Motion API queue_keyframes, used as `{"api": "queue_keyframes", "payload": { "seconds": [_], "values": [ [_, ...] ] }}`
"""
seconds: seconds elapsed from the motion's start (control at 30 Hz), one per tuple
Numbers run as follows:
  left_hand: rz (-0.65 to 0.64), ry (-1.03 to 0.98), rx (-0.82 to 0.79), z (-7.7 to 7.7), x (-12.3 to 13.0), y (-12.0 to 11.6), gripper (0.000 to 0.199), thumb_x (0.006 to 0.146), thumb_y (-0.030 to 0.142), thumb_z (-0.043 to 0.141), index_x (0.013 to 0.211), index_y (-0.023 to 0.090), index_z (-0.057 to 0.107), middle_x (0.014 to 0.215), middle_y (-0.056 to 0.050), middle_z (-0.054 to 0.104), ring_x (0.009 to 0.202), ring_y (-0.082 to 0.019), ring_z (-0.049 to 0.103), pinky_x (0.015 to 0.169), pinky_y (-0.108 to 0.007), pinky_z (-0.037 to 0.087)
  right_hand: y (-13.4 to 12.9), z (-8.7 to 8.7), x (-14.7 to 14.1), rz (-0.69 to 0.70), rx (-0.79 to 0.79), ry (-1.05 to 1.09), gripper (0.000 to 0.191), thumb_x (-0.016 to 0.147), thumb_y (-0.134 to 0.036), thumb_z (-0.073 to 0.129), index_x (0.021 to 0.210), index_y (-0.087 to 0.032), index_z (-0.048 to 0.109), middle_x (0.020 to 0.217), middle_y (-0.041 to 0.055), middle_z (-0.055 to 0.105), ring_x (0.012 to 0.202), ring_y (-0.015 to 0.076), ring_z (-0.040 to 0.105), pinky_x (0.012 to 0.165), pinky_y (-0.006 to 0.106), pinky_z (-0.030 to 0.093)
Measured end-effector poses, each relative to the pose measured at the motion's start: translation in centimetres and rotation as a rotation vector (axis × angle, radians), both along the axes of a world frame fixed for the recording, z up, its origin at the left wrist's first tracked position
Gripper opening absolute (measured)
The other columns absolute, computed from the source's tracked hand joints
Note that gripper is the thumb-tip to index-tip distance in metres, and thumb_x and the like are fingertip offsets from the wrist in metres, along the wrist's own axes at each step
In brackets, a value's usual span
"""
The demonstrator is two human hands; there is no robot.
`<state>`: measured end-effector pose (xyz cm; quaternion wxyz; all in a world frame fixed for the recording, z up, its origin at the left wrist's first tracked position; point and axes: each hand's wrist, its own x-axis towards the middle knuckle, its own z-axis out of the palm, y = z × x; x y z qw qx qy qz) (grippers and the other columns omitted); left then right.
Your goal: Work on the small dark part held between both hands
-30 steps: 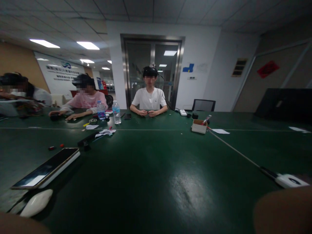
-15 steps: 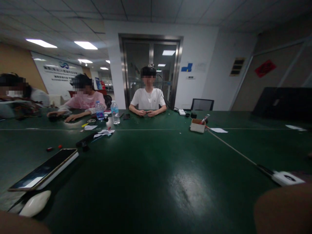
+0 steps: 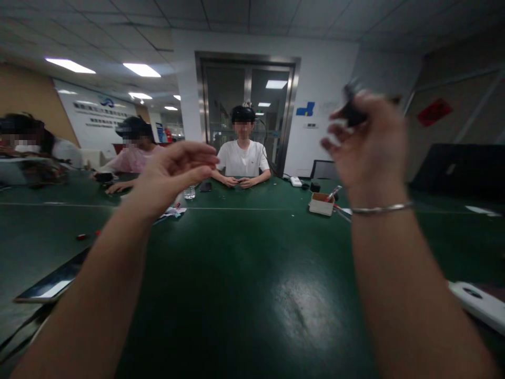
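Note:
Both my forearms reach up over the green table (image 3: 244, 284). My left hand (image 3: 177, 171) is raised in the middle left, its fingers bent forward and the thumb apart below them, with nothing between them. Higher up on the right is my right hand (image 3: 369, 142), smeared by motion, with a metal bangle at its wrist. It grips a small black object (image 3: 352, 108) between thumb and fingers; blur hides what kind it is. A phone (image 3: 55, 279) lies at the left, partly behind my left forearm.
A small open box (image 3: 321, 204) with a pen-like item stands across the table. A clear bottle (image 3: 190, 192) is partly behind my left hand. A white device (image 3: 479, 305) lies at the right edge. Opposite sits a person in a white shirt (image 3: 243, 160); others sit at the left.
Both my hands have come up from the bottom edge into the middle of the view, the right one with the black object. They now cover parts of the phone, bottles and white device.

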<state>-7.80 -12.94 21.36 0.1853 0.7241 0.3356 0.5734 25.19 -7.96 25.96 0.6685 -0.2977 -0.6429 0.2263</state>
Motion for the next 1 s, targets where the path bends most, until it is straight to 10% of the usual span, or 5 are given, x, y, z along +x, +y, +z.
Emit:
{"api": "queue_keyframes", "payload": {
  "seconds": [0.13, 0.27, 0.4, 0.67, 1.0],
  "values": [
    [-0.151, 0.05, -0.256, -4.9, 3.6, 7.1, 0.038, 0.067, 0.038, 0.069, 0.097, 0.015, 0.064, 0.096, -0.006, 0.066, 0.095, -0.02, 0.06, 0.086, -0.034, 0.047, 4.2, -8.2, -5.2, 0.098, -0.322, 0.207, 0.024, 0.079, -0.034, 0.057, 0.093, -0.015, 0.059, 0.07, 0.0003, 0.061, 0.053, 0.0059, 0.055, 0.05, 0.018, 0.043],
    [-0.018, -0.04, -0.542, -11.1, 6.7, 13.2, 0.039, 0.068, 0.039, 0.069, 0.097, 0.015, 0.063, 0.093, -0.009, 0.066, 0.084, -0.02, 0.061, 0.073, -0.032, 0.05, 8.2, -17.6, -8.4, 0.18, -0.667, 0.178, 0.019, 0.069, -0.027, 0.066, 0.082, -0.014, 0.062, 0.064, 0.0003, 0.061, 0.047, 0.007, 0.052, 0.041, 0.018, 0.041],
    [-0.045, -0.207, -0.67, -15.9, 9.2, 15.3, 0.031, 0.076, 0.039, 0.061, 0.098, 0.017, 0.061, 0.098, -0.009, 0.065, 0.081, -0.018, 0.061, 0.07, -0.031, 0.049, 9.3, -22.8, -10.3, 0.174, -0.769, 0.145, 0.015, 0.068, -0.025, 0.066, 0.079, -0.014, 0.065, 0.067, 0.0006, 0.062, 0.047, 0.0071, 0.051, 0.039, 0.018, 0.04],
    [-0.127, -0.374, -0.525, -21.7, 9.6, 15.7, 0.015, 0.071, 0.022, 0.064, 0.084, 0.014, 0.067, 0.092, -0.009, 0.066, 0.086, -0.018, 0.062, 0.079, -0.034, 0.051, 10.2, -26.1, -11.0, 0.1, -0.593, 0.025, 0.019, 0.061, -0.019, 0.07, 0.079, -0.013, 0.066, 0.071, 0.0002, 0.063, 0.052, 0.0072, 0.054, 0.046, 0.017, 0.045],
    [-0.067, -0.281, -0.43, -22.1, 8.2, 15.5, 0.019, 0.065, 0.014, 0.067, 0.084, 0.016, 0.068, 0.093, -0.009, 0.068, 0.09, -0.02, 0.063, 0.088, -0.038, 0.047, 10.0, -25.8, -11.0, 0.142, -0.608, -0.063, 0.021, 0.067, -0.012, 0.064, 0.088, -0.015, 0.065, 0.06, -0.0028, 0.059, 0.041, 0.0053, 0.05, 0.036, 0.015, 0.041]
  ]
}}
